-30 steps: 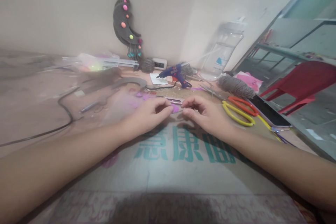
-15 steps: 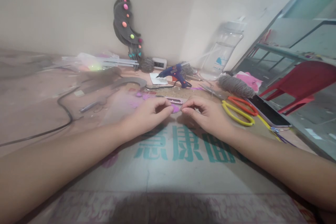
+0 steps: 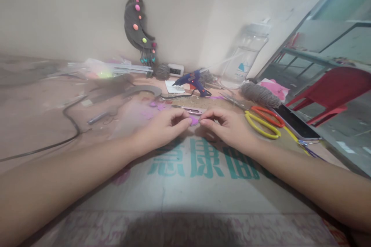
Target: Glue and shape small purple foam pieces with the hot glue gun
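Between my two hands is a small purple piece point(image 3: 194, 120), thin and flat like felt or paper; its exact material is not clear. My left hand point(image 3: 171, 121) pinches its left side between thumb and forefinger. At its right edge, the thumb and forefinger of my right hand point(image 3: 217, 121) are pressed together; whether they grip the edge itself or something tiny there is hidden. Just beyond the fingertips lies a slim utility knife point(image 3: 188, 110). Several purple cut-outs point(image 3: 147, 114) lie left of it, near my left hand.
A blue glue gun point(image 3: 191, 81) stands on a white card, its black cord point(image 3: 72, 117) crossing the left. Scissors point(image 3: 265, 123) with yellow and orange handles, a phone point(image 3: 297, 121) and grey yarn point(image 3: 261, 93) lie right. A water bottle point(image 3: 245, 60) stands behind; a grey moon ornament point(image 3: 135, 23) hangs.
The hands stay nearly in place, still pinched at the purple piece. Slightly more of the purple piece shows between the fingertips, and the view has shifted a little.
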The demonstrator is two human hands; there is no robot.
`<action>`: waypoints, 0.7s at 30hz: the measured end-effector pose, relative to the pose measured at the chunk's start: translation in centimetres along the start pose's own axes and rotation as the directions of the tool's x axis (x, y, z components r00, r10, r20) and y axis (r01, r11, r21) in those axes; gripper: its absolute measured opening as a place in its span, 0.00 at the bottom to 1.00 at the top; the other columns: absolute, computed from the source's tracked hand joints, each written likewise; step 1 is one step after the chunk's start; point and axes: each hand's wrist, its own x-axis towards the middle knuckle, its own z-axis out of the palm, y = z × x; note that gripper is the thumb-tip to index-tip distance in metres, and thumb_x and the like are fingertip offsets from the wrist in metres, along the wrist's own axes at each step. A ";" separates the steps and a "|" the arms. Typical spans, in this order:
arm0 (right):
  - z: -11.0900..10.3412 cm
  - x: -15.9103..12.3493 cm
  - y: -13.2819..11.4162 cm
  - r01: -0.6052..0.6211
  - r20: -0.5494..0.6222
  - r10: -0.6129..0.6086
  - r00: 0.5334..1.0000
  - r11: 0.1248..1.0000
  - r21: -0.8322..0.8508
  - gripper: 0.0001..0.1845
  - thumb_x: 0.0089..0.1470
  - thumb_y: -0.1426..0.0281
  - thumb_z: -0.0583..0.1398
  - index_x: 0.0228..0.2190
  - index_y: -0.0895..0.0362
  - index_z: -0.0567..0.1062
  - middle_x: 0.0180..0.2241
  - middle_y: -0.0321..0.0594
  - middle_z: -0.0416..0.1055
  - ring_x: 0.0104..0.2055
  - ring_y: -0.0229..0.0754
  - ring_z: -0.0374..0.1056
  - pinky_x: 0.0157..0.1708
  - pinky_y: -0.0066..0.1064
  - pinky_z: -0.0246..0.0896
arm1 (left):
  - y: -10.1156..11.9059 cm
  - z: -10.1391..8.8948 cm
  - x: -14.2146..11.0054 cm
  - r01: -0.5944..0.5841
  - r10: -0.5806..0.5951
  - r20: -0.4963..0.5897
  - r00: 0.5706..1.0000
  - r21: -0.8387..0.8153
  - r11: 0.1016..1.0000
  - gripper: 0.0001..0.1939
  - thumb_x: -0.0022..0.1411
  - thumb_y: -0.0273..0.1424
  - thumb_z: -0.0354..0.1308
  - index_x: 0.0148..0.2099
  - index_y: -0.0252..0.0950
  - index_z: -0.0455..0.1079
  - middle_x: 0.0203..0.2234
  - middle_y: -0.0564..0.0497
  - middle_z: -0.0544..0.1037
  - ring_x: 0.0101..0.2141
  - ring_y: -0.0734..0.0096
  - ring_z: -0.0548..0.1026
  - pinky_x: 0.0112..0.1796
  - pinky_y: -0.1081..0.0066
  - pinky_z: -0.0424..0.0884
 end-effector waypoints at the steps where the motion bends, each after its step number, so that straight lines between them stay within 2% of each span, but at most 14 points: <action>1: 0.0 0.0 0.0 -0.004 0.002 0.004 1.000 1.000 0.003 0.07 0.55 0.67 0.61 0.29 0.56 0.77 0.27 0.35 0.73 0.29 0.36 0.66 0.31 0.28 0.59 | 0.0 0.0 0.0 0.000 0.000 -0.002 1.000 0.000 1.000 0.13 0.65 0.35 0.49 0.30 0.34 0.67 0.24 0.54 0.69 0.27 0.73 0.67 0.29 0.72 0.61; 7: 0.0 0.0 0.3 -0.047 0.020 0.046 0.999 0.997 0.059 0.09 0.56 0.64 0.60 0.30 0.56 0.77 0.27 0.36 0.73 0.28 0.37 0.66 0.29 0.29 0.59 | 0.1 0.0 0.0 -0.016 0.016 0.000 1.000 -0.001 1.000 0.14 0.64 0.36 0.50 0.29 0.35 0.66 0.23 0.54 0.68 0.26 0.73 0.66 0.28 0.72 0.60; 14: 0.1 0.0 0.4 -0.069 0.031 0.066 0.997 0.991 0.117 0.09 0.56 0.64 0.60 0.31 0.56 0.75 0.26 0.35 0.72 0.27 0.35 0.64 0.27 0.27 0.58 | 0.2 -0.1 -0.1 0.003 -0.002 0.061 0.998 -0.022 1.000 0.15 0.65 0.37 0.50 0.31 0.34 0.69 0.24 0.53 0.72 0.28 0.71 0.68 0.29 0.72 0.63; 18: 0.0 0.0 0.2 -0.036 -0.008 0.037 0.999 0.994 0.107 0.08 0.55 0.65 0.61 0.31 0.57 0.74 0.27 0.35 0.71 0.27 0.35 0.64 0.28 0.27 0.59 | 0.1 -0.1 0.0 -0.009 0.009 0.069 0.998 0.000 1.000 0.15 0.65 0.37 0.49 0.32 0.34 0.69 0.24 0.53 0.72 0.27 0.72 0.68 0.29 0.72 0.63; 21: 0.0 -0.1 -0.2 0.037 -0.008 -0.036 0.999 0.997 0.069 0.06 0.56 0.67 0.60 0.31 0.56 0.74 0.29 0.36 0.73 0.32 0.37 0.67 0.35 0.29 0.62 | 0.0 -0.1 0.0 -0.016 0.017 0.087 0.996 -0.014 1.000 0.14 0.65 0.37 0.50 0.33 0.34 0.70 0.25 0.52 0.73 0.29 0.71 0.70 0.30 0.72 0.64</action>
